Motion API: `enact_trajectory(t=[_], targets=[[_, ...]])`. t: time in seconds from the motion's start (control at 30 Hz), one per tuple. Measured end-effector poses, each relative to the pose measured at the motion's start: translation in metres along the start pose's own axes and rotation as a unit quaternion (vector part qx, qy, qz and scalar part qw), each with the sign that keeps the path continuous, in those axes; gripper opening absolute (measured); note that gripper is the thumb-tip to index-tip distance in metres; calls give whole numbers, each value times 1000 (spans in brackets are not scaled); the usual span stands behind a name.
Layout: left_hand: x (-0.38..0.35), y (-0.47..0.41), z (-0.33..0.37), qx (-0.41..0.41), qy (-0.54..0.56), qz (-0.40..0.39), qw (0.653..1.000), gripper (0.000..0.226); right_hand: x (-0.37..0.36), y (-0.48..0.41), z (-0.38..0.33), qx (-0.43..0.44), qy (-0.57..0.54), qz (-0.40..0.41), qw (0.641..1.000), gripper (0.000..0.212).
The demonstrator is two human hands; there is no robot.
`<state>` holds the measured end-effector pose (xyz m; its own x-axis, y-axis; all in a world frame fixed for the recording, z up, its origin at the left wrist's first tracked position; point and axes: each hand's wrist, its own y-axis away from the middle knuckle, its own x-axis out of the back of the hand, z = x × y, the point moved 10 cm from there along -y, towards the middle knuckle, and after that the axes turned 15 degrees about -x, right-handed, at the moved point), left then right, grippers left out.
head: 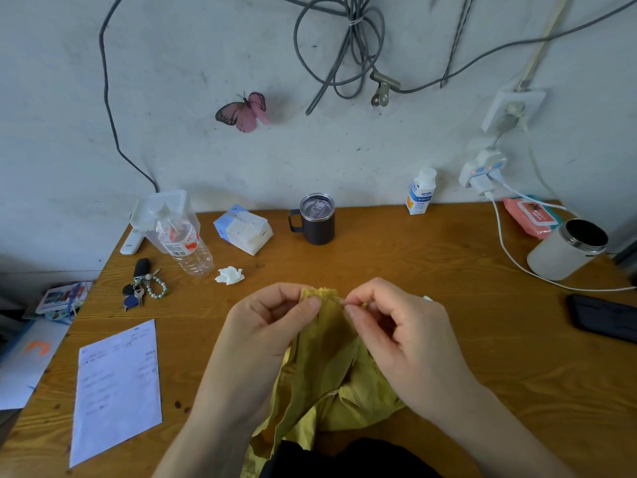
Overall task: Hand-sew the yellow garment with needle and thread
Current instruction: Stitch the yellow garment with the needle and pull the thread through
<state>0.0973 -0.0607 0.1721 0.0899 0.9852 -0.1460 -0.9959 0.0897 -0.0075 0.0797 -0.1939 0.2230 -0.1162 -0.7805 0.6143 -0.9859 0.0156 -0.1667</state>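
The yellow garment (324, 377) hangs from my hands down to my lap over the near table edge. My left hand (265, 326) pinches a bunched fold of the garment at its top between thumb and fingers. My right hand (403, 336) is just right of that fold, fingertips closed on a thin needle (338, 300) that pokes into the fabric edge. The thread is too fine to make out.
On the wooden table (413, 270) stand a dark mug (315, 220), a plastic bottle (184, 243), a tissue pack (243, 229), a crumpled tissue (229, 274), keys (143, 288), a paper sheet (117, 391), a white canister (567, 250), a phone (603, 317) and a white cable (510, 257).
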Motion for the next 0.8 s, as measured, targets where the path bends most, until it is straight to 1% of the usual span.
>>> enact_trajectory(t=[0.13,0.23,0.27,0.33,0.4,0.47,0.53,0.6,0.67,0.8], targets=[[0,0,5,-28,-31,-3,999,17,-1,-1,0,-4,15,-10,1000,12],[-1,0,8,-41,-58,-18,997,17,-2,-3,4,-20,4,-25,999,5],[-1,0,9,-44,-66,-25,997,17,-4,-4,7,-36,-13,-42,998,10],[-2,0,9,-46,-69,-37,996,16,-11,-7,15,-67,-61,-105,990,29],[-3,0,10,-43,-65,-47,996,16,-20,-7,20,-91,-103,-186,973,39],[-5,1,11,-40,-73,-62,995,16,-27,-6,24,-109,-131,-248,954,36],[-6,1,11,-37,-79,-69,994,14,-28,-6,24,-119,-148,-276,942,27],[-5,1,10,-36,-87,-67,993,15,-26,-7,24,-119,-146,-268,945,20],[-4,1,10,-39,-96,-62,993,19,-21,-9,25,-121,-127,-240,955,15],[-3,1,13,-55,-139,-45,988,22,-14,-9,24,-120,-76,-185,972,10]])
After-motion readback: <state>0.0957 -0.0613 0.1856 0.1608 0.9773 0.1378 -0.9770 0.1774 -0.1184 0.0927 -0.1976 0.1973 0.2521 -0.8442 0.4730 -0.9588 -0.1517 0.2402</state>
